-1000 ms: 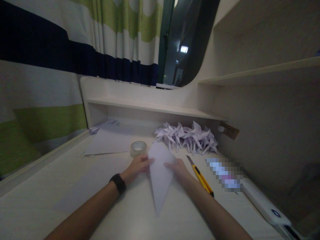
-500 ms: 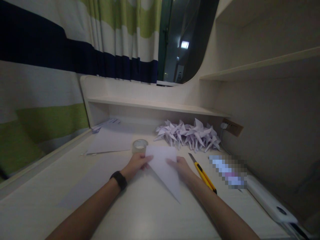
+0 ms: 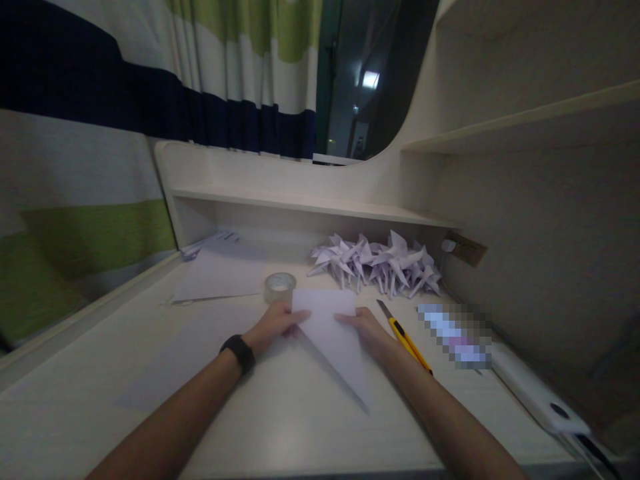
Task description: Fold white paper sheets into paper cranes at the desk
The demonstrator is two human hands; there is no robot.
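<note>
A white sheet of paper [image 3: 327, 333], folded into a triangle with one corner pointing toward me, is held between both hands just above the desk. My left hand [image 3: 279, 325] pinches its left edge, thumb on top and fingers underneath. On the opposite edge my right hand [image 3: 367, 328] grips the paper the same way, its other fingers hidden behind. A roll of clear tape [image 3: 280, 287] sits just beyond my left hand. To the right of my right hand lies a yellow utility knife [image 3: 407, 341] with its blade out.
Several white paper pinwheels [image 3: 380, 263] are heaped at the back of the desk. A stack of paper [image 3: 220, 270] is at back left, with a loose sheet [image 3: 175, 363] nearer. On the right are a blurred-out device [image 3: 455, 337] and a white power strip [image 3: 537, 390].
The folded paper's lower corner has swung slightly to the right and toward me. Both hands keep their grip, and the camera view has shifted a little.
</note>
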